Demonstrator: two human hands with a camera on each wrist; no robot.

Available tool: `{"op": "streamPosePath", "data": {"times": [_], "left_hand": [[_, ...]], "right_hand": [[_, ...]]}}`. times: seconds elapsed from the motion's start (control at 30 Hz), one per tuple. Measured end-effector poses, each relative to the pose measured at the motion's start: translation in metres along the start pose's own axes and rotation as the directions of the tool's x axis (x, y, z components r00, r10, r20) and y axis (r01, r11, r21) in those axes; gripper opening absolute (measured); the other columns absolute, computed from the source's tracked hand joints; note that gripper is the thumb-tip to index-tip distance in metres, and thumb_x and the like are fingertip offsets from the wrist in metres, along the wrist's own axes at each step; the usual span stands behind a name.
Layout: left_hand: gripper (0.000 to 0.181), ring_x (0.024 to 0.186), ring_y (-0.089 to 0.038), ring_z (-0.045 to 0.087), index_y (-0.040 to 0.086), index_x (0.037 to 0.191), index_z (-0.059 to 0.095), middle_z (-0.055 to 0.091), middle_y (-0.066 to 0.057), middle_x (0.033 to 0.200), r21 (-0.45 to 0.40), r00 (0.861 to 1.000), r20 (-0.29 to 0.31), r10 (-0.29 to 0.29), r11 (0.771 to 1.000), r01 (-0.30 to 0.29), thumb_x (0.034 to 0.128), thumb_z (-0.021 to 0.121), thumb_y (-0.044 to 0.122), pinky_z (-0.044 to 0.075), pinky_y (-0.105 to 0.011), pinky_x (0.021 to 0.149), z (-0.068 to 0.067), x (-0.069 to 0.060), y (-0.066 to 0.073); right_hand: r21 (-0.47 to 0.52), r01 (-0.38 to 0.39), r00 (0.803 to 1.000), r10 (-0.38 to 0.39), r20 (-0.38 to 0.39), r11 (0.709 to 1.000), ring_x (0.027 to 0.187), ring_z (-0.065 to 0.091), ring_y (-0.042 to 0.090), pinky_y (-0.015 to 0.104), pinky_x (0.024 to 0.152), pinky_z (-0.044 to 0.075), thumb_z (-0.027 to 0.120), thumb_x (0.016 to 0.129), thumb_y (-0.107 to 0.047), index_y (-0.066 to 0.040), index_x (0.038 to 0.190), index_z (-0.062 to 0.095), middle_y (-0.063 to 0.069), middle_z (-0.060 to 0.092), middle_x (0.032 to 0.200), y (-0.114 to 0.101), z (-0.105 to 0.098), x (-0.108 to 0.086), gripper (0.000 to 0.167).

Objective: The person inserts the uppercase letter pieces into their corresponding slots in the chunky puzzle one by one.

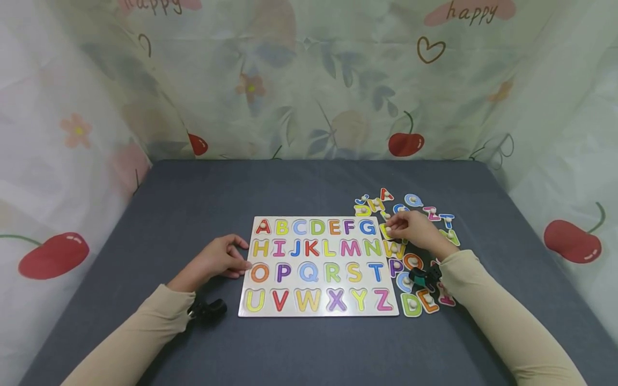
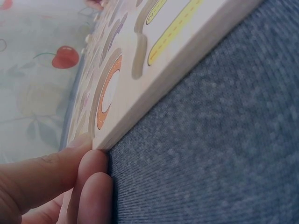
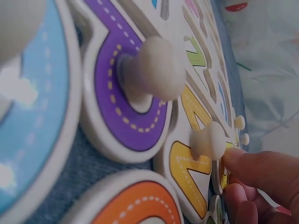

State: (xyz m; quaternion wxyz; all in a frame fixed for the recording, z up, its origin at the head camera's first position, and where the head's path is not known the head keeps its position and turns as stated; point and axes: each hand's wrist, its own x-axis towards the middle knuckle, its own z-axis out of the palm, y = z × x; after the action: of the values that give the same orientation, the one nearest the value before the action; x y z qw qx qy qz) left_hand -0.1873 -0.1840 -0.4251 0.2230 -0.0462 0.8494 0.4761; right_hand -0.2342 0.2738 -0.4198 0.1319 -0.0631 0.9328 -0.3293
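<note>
A white alphabet puzzle board with coloured letter recesses from A to Z lies on the table. At its left edge my left hand holds on, the thumb against the top of the rim and curled fingers at the side. My right hand is just past the board's right edge, thumb and fingertips pinching a yellow letter piece. That piece is mostly hidden by the fingers in the right wrist view. Below it lie a yellow W piece and a purple P piece, both with round wooden knobs.
Several knobbed letter pieces are scattered right of the board, including a red A, a blue Q, a green D and an orange E. Some overlap. The dark grey cloth covers the table; printed curtains surround it.
</note>
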Motion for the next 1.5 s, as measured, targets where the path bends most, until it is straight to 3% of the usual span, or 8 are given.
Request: {"op": "streamPosePath", "data": {"times": [0.3,0.6,0.93,1.2,1.5], "left_hand": [[0.054,0.059,-0.012,0.063,-0.001,0.120,0.050,0.059,-0.008,0.076,0.000,1.000,0.003,0.017,1.000,-0.017,0.0770,0.081,0.008,0.056,-0.027,0.055,0.000,-0.001,0.000],[0.055,0.059,-0.012,0.062,0.000,0.120,0.050,0.059,-0.008,0.077,0.005,1.000,0.004,0.007,1.000,-0.007,0.0766,0.082,0.008,0.056,-0.027,0.055,0.000,0.000,0.000],[0.053,0.059,-0.012,0.062,-0.001,0.119,0.050,0.060,-0.008,0.076,-0.002,1.000,0.008,0.012,1.000,-0.012,0.0771,0.081,0.007,0.056,-0.027,0.055,0.000,-0.001,0.001],[0.053,0.060,-0.012,0.062,0.000,0.120,0.050,0.059,-0.008,0.077,0.000,1.000,0.012,0.011,1.000,-0.011,0.0775,0.081,0.008,0.056,-0.027,0.055,-0.001,-0.001,0.000],[0.053,0.059,-0.012,0.062,0.000,0.120,0.050,0.059,-0.008,0.077,-0.003,1.000,0.008,0.010,1.000,-0.010,0.0777,0.081,0.008,0.056,-0.027,0.055,0.000,0.000,0.000]], "right_hand": [[0.044,-0.025,0.998,0.027,-0.052,0.999,0.080,0.056,0.021,0.027,0.067,0.049,0.069,0.090,-0.019,-0.004,0.110,0.066,0.010,0.063,0.094,-0.007,-0.005,-0.005,0.025],[0.042,0.019,0.995,-0.014,-0.099,0.999,0.084,0.058,0.021,0.025,0.071,0.049,0.071,0.089,-0.023,-0.006,0.107,0.067,0.009,0.064,0.096,-0.027,-0.007,-0.005,0.025],[0.113,0.085,0.989,-0.070,-0.133,0.990,0.085,0.058,0.022,0.024,0.072,0.050,0.072,0.088,-0.018,-0.006,0.107,0.068,0.010,0.064,0.097,-0.061,-0.001,0.009,0.024],[0.132,0.147,0.980,-0.127,-0.151,0.980,0.084,0.060,0.021,0.026,0.074,0.050,0.073,0.088,-0.019,-0.007,0.105,0.069,0.008,0.066,0.095,-0.095,0.014,0.020,0.021],[0.171,0.202,0.973,-0.179,-0.143,0.964,0.081,0.061,0.018,0.027,0.073,0.050,0.073,0.087,-0.019,-0.009,0.100,0.070,0.006,0.067,0.090,-0.128,0.043,0.038,0.017]]}}
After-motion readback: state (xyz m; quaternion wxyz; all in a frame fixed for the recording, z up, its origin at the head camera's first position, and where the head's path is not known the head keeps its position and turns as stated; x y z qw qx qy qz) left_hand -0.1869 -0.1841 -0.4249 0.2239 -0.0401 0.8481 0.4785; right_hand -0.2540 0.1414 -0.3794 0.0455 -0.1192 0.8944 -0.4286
